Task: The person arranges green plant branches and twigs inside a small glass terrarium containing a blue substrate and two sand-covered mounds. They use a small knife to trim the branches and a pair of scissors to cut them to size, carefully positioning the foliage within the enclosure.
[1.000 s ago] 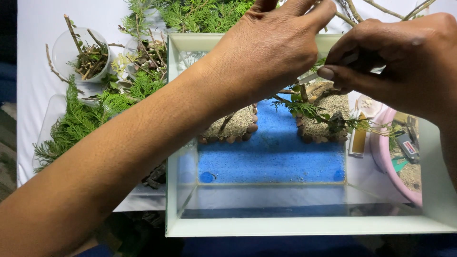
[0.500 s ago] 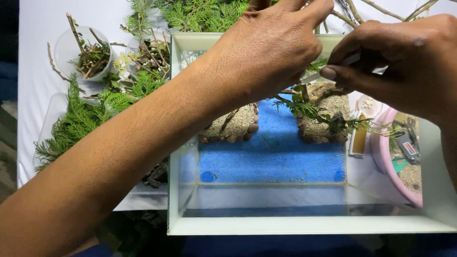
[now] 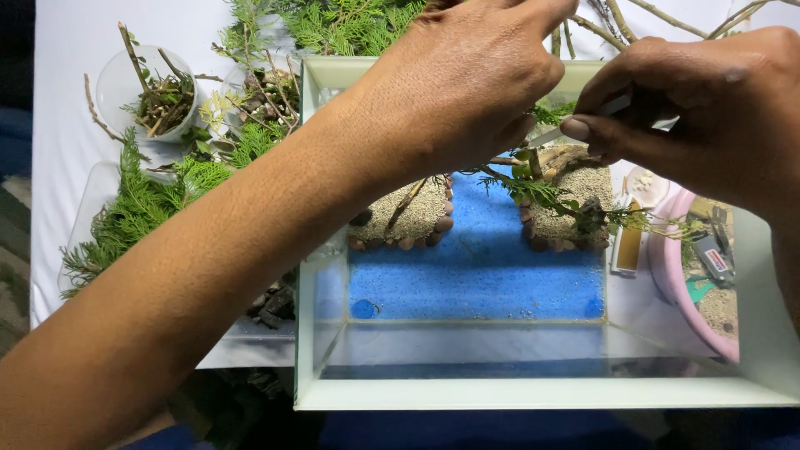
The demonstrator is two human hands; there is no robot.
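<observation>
Hands meet above a glass tank (image 3: 310, 250), right hand (image 3: 708, 125) pinching tweezers (image 3: 575, 125) on a green sprig (image 3: 542, 190) over sand, left hand (image 3: 458, 92) curled, its grip hidden

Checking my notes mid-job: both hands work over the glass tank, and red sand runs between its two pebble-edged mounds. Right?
Not quite. The head view shows blue sand, not red, between the two pebble-edged mounds. Both the left hand and right hand are over the glass tank.

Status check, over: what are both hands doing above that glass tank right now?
Left hand over tank, fingers bent down. Right hand pinching thin metal tool. Green sprig above right sand mound. Nothing blocking.
</observation>
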